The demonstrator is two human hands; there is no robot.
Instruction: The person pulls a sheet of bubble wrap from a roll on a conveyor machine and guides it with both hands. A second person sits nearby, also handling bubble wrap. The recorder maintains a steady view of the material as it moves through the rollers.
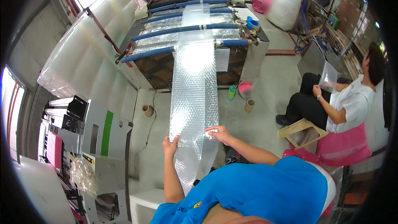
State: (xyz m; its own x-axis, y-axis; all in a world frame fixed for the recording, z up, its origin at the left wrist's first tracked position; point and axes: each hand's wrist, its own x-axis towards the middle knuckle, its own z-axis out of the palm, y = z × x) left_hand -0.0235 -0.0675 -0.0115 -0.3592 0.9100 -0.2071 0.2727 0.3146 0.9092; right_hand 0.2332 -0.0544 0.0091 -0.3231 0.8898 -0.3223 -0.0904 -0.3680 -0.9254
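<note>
A long strip of silvery bubble wrap (194, 95) runs from the machine straight toward me and hangs down in front of my body. My left hand (171, 145) is closed on its left edge, thumb on top. At the opposite edge, my right hand (220, 134) pinches the film between thumb and fingers. A lengthwise fold or seam shows along the right part of the strip. The far end passes over blue rollers (153, 54) on the machine (145, 68).
Large clear bubble wrap rolls (89, 43) stand along the left. On the floor are a green bottle (231, 93), a pink-filled bucket (245, 88) and cardboard cores (249, 105). A cable (148, 135) lies at left. At right sits a co-worker (350, 99) beside a wooden frame (302, 132).
</note>
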